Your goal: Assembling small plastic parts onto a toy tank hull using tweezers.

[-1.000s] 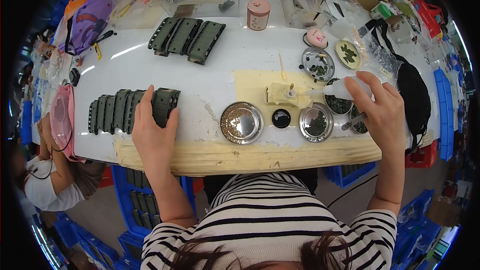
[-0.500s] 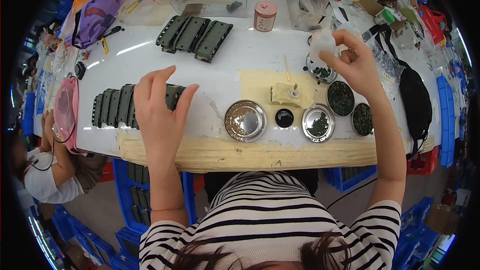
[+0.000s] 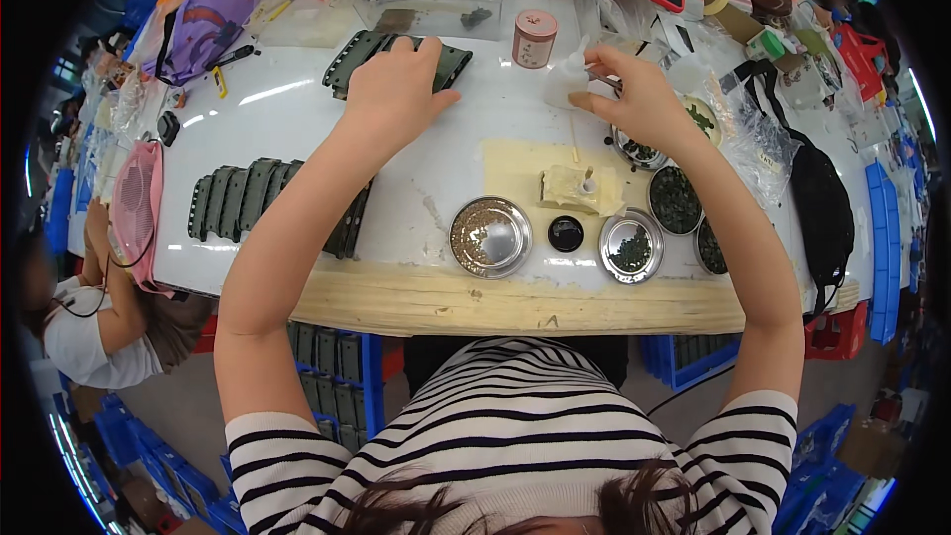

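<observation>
My left hand [image 3: 396, 94] reaches over a group of dark green curved parts [image 3: 456, 69] at the back. Its fingers lie across them, with the thumb apart; nothing is seen gripped. Behind the table's middle, my right hand [image 3: 634, 99] has its thumb and fingertips around a whitish translucent bottle [image 3: 569, 79]; a thin grey piece also shows between the fingers. A row of similar green curved parts [image 3: 230, 203] lies at the left, partly behind my left forearm. Several round metal tins of small dark green pieces, one the near tin [image 3: 631, 250], stand beneath and beside my right forearm.
A tin of tan grains [image 3: 490, 238], a small black round pot [image 3: 564, 234] and a tape-wrapped block [image 3: 580, 189] stand near the front. A pink canister [image 3: 534, 39] is at the back. A black bag [image 3: 824, 188] lies right; a pink mesh item [image 3: 137, 213] left, beside another person.
My left hand has moved forward and right onto the back group of green parts. My right hand has shifted left with the whitish bottle, uncovering a tin behind it.
</observation>
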